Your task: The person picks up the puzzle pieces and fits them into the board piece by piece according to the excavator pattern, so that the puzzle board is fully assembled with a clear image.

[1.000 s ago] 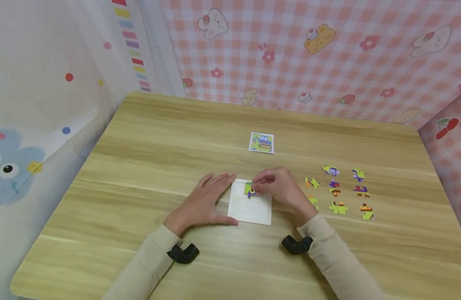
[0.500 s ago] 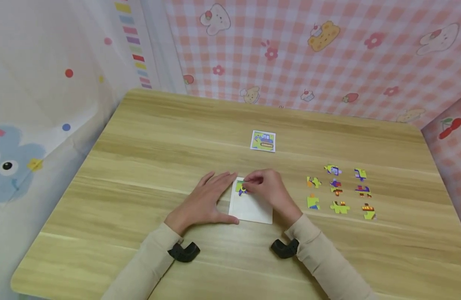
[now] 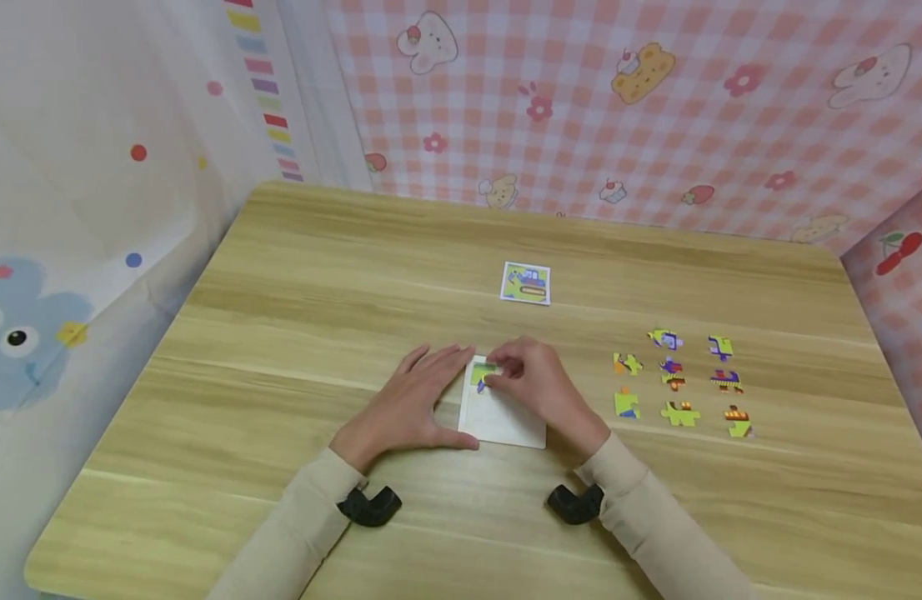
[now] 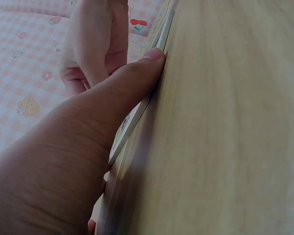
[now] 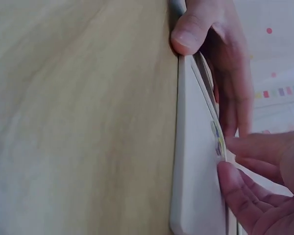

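Note:
A shallow white puzzle tray [image 3: 506, 423] lies flat on the table in front of me. My left hand [image 3: 404, 408] rests along the tray's left side, fingers at the far corner and thumb at the near one. In the left wrist view that thumb [image 4: 132, 78] touches the tray's edge. Inside the far left corner sits a green puzzle piece [image 3: 479, 377] with a purple and yellow print. My right hand [image 3: 539, 379] pinches this piece between thumb and fingers, covering part of it. The right wrist view shows the piece's edge [image 5: 217, 138] beside the fingertips.
Several loose puzzle pieces [image 3: 680, 414] lie spread in rows to the right of the tray. Behind it is a small picture card [image 3: 526, 283] of a digger. A pink checked cloth [image 3: 566, 108] hangs beyond the table's [image 3: 341, 275] far edge.
My right hand has carried the green piece left across the tray into its far left corner. In the last half second it has barely shifted. The left hand stays in place.

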Available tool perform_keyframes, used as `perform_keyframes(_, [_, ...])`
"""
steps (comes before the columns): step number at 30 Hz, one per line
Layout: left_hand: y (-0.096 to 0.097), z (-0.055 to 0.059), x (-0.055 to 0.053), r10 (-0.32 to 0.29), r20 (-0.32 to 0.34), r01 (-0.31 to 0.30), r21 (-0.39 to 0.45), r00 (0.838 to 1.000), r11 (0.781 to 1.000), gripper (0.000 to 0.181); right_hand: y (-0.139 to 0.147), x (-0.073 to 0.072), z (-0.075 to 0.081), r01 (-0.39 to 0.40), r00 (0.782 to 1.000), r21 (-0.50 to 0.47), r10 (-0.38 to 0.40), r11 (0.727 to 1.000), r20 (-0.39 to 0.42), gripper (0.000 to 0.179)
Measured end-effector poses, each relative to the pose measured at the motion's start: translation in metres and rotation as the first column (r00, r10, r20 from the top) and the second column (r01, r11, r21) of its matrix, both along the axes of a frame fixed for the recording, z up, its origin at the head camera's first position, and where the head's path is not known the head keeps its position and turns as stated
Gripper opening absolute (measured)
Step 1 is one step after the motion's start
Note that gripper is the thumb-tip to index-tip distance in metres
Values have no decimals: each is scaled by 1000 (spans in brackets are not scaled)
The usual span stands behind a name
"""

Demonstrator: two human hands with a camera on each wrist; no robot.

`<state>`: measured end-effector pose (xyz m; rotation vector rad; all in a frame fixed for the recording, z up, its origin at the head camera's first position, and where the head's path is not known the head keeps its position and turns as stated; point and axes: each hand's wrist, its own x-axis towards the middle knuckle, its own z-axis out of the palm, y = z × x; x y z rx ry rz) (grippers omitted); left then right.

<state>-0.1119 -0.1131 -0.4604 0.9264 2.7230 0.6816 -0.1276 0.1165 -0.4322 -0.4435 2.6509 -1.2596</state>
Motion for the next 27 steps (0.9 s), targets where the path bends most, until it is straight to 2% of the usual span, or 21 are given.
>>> perform_keyframes(7, [0,-1,2,3,2,-3,4,1000,1000,123,4,5,1,-77,997,21,77,997,9,27])
perform_keyframes(27, [1,-2,-1,9,-3,-8,33,1000,999,121,1,-1,-1,-69,998,38,70,997,-3,24])
